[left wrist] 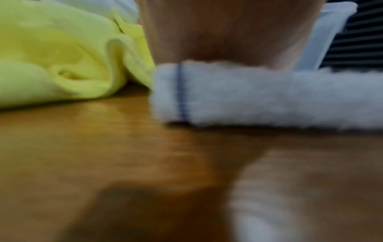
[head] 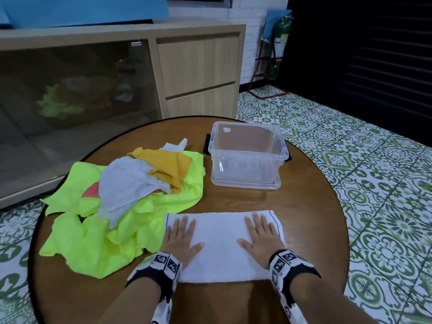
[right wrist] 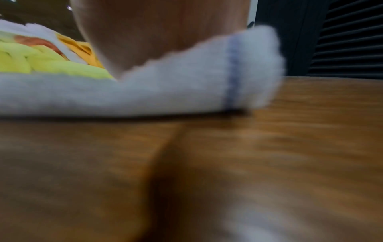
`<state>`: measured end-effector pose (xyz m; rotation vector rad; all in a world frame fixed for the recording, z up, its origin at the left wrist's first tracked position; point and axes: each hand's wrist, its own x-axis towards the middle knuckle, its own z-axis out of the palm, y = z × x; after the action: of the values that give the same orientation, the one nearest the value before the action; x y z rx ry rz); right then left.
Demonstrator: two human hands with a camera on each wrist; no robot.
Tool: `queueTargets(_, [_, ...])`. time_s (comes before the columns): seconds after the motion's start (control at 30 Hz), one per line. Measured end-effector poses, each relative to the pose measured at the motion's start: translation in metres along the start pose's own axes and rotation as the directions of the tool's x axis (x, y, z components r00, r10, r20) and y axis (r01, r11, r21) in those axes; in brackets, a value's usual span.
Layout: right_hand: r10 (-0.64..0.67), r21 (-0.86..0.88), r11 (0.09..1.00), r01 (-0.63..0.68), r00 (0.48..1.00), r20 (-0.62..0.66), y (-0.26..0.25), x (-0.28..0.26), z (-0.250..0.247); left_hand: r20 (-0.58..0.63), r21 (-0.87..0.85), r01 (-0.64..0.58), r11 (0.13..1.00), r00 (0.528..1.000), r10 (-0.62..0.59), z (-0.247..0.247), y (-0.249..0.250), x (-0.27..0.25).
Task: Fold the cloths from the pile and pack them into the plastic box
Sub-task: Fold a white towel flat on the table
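A white towel (head: 222, 244) with a thin blue stripe lies folded flat at the near middle of the round wooden table (head: 304, 206). My left hand (head: 181, 237) presses its left part with straight, spread fingers. My right hand (head: 260, 235) presses its right part the same way. The pile of cloths (head: 121, 197) lies to the left: neon yellow underneath, white, mustard and a bit of red on top. The clear plastic box (head: 245, 157) stands beyond the towel, with nothing in it. Both wrist views are blurred; they show the towel's edge (left wrist: 248, 95) (right wrist: 165, 88) under each palm.
A wooden cabinet (head: 198, 66) with a dark glass door stands behind the table. Green patterned floor tiles (head: 374, 183) lie to the right. A green fire extinguisher on a red stand (head: 278, 47) is in the far corner.
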<state>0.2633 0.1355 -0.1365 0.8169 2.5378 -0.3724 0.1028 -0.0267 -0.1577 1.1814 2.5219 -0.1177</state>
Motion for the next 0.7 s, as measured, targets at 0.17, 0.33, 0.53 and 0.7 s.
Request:
queueTargets(0.17, [0.096,-0.045,0.994,-0.095,0.995,0.012,0.014,-0.011,-0.01,0.129,0.061,0.015,0.998,0.991,-0.023,-0.008,-0.02,-0.012])
queueTargets(0.33, [-0.078,-0.083,0.995,0.059,0.965,-0.251,-0.035,-0.025,-0.001,-0.062,0.063,-0.1,0.993,0.993,0.104,-0.022,0.001,-0.033])
queueTargets(0.53, [-0.095,0.031,0.995,0.096,0.995,-0.019,-0.066,-0.03,0.029,-0.063,-0.058,0.013,0.998,0.998,-0.017,0.014,0.038,-0.04])
queueTargets(0.7, [-0.001,-0.017,1.0,0.002,1.0,0.015,-0.025,-0.042,0.026,-0.004,-0.064,-0.017,0.998,1.0,0.017,0.041,-0.003,-0.036])
